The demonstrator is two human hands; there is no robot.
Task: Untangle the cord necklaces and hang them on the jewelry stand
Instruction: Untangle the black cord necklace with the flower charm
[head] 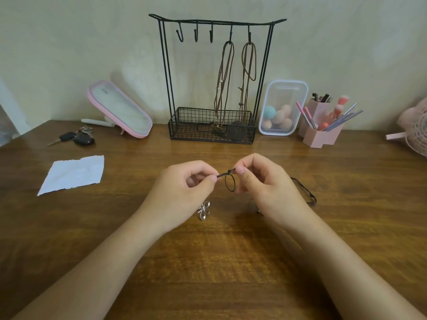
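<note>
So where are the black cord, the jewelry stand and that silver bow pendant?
black cord (229,172): head view, on its knot above the small loop.
jewelry stand (217,21): head view, on its top bar.
silver bow pendant (203,210): head view, on the bow's middle.

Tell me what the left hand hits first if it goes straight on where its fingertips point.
Likely the knot of the black cord it pinches, then the right hand just beyond; depth is unclear.

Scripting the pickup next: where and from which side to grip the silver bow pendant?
Likely pinch the silver bow pendant across its narrow middle, coming down from above: it lies low on the wooden table, loops and tails splaying outward, and the left hand sits close beside it, crowding a side approach.
</note>
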